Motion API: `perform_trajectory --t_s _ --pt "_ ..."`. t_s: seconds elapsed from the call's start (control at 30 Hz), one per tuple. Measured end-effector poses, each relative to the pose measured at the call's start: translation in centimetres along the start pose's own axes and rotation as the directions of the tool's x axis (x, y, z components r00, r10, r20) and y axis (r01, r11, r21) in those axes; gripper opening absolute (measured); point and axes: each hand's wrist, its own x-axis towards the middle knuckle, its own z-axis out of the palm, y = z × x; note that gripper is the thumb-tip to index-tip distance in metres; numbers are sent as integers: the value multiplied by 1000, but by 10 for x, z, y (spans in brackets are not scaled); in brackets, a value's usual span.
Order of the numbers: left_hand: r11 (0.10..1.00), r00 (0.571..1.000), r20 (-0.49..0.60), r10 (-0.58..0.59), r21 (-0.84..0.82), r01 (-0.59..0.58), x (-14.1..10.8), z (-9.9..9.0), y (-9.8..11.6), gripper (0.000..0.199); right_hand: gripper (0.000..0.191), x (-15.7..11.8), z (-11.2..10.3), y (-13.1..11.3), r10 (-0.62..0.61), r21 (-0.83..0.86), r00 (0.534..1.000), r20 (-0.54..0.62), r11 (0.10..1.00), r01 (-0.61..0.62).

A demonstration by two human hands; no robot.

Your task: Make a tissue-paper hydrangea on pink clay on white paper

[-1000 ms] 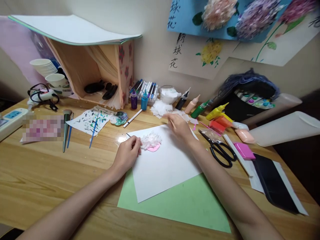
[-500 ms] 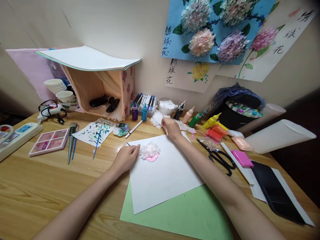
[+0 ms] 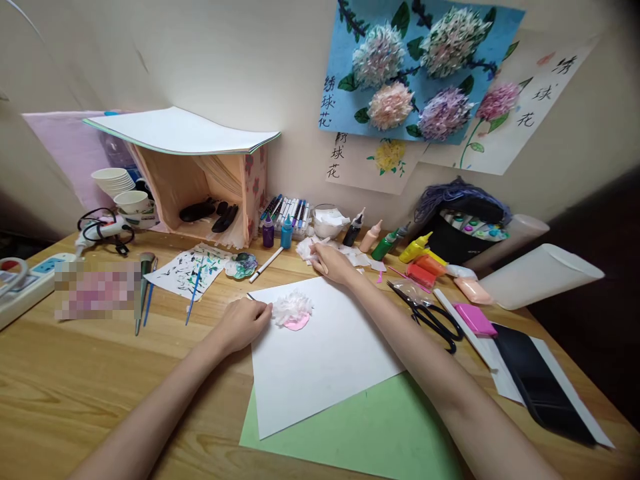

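Note:
A white sheet [image 3: 325,373] lies tilted over a green sheet [image 3: 360,427]. On it, a fluffy white paper flower [image 3: 294,307] partly covers a pink round base [image 3: 298,322]. My left hand [image 3: 247,323] rests at the sheet's left edge beside the flower, its fingers together; a thin dark tip shows just behind them, and what they pinch is too small to name. Beyond the sheet's far edge, my right hand [image 3: 330,262] holds a thin wooden stick [image 3: 323,266] at the pile of torn white paper pieces [image 3: 306,248].
Paint bottles [image 3: 371,236] and a glass bowl [image 3: 327,223] stand along the wall. Black scissors [image 3: 435,320] and a pink clay pack [image 3: 475,321] lie right of the sheet. Brushes [image 3: 149,293] and a paint-marked paper [image 3: 187,270] lie left, before an orange box [image 3: 197,187].
The camera view has shifted slightly. My right hand has moved a little left over the white paper pieces. My left hand stays beside the flower.

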Motion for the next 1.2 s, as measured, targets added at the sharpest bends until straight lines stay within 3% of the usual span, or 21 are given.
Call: perform_trajectory --t_s 0.07,0.17,0.27,0.33,0.4,0.53,0.7,1.0,1.1,1.2 --pt "997 993 -99 -67 16 69 -2 -2 0 45 15 -11 0 -6 -11 7 1000 5 1000 11" --pt "981 939 -282 -194 -34 193 -4 -6 -1 38 14 -33 -3 -13 -20 45 1000 -2 999 20" --pt "979 908 -365 -205 -67 194 -3 -3 -9 34 14 -47 -6 -12 -2 182 990 -138 983 27" --pt "980 919 -344 -194 -117 163 -1 3 -15 50 9 -51 -5 -8 30 265 967 -252 963 39" --pt "970 936 -296 -192 -204 134 1 8 -20 56 3 -50 -5 -4 48 293 955 -293 955 41" --pt "937 951 -253 -178 -338 85 4 11 -22 39 7 -49 -9 -7 76 309 952 -296 951 20" --pt "904 956 -231 -180 -423 68 11 10 -27 39 7 -53 -29 -26 211 490 889 -406 871 17" --pt "875 949 -271 -162 -484 11 16 8 -31 41 11 -62 -32 -36 331 754 900 -283 657 -5" --pt "874 938 -308 -158 -485 -12 13 10 -28 39 12 -67 -31 -39 328 739 905 -272 674 -23" --pt "879 929 -335 -156 -476 -23 12 12 -25 34 10 -71 -31 -40 205 606 934 -294 795 17"
